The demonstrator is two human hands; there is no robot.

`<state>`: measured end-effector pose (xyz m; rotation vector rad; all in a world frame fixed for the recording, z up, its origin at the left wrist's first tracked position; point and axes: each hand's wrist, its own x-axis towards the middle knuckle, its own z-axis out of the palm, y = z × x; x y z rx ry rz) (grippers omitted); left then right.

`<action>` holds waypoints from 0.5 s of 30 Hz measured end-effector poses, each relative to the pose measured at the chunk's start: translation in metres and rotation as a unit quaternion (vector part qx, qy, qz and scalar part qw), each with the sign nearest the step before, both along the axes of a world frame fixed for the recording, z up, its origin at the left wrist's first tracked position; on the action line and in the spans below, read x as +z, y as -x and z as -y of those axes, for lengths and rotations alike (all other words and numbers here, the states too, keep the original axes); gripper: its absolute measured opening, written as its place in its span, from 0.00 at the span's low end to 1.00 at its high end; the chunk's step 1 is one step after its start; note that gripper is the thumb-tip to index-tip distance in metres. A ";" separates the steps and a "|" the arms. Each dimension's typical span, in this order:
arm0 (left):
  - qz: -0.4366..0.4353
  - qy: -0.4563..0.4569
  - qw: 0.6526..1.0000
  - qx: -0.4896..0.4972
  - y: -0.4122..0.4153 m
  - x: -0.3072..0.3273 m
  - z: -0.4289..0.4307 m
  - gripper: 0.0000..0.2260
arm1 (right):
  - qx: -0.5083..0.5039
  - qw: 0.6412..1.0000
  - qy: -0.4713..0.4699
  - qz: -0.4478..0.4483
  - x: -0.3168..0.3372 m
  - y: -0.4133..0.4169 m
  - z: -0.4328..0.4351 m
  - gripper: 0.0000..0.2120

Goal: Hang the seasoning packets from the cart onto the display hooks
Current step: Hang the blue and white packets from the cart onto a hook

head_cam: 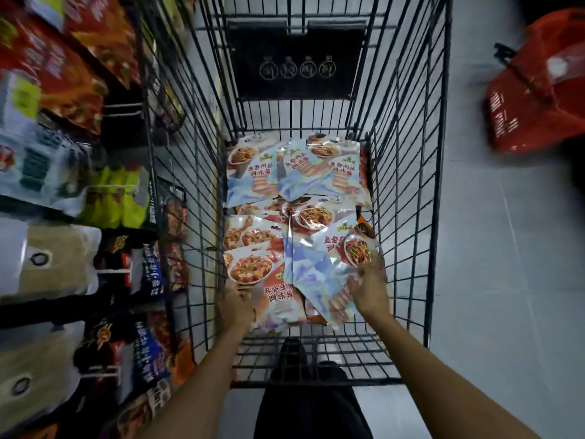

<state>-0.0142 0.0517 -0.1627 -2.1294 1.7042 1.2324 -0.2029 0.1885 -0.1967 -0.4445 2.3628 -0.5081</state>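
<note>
1. Seasoning packets (pixel 294 172), glossy blue-white and orange plastic pouches, lie heaped in the black wire cart (pixel 408 185).
2. The right hand (pixel 370 282), at 4 o'clock of the heap, lays spread fingers on a blue pouch (pixel 316 270). The left hand (pixel 237 301), at 8 o'clock, touches an orange pouch (pixel 278 296), grip unclear.
3. Lifting by top edges should keep hang holes free for the display hooks (pixel 112 271).

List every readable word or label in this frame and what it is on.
"调味酱": orange packet near the left hand; line above blurred.
"鱼香": blue packet by the right hand; rest unclear.
Shelf packets, cart panel, red basket: print too blurred to read.
</note>
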 end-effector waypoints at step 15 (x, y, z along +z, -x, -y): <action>-0.030 0.028 0.997 0.066 0.004 -0.041 0.010 0.20 | -0.084 0.996 -0.040 0.009 -0.030 -0.027 0.017 0.30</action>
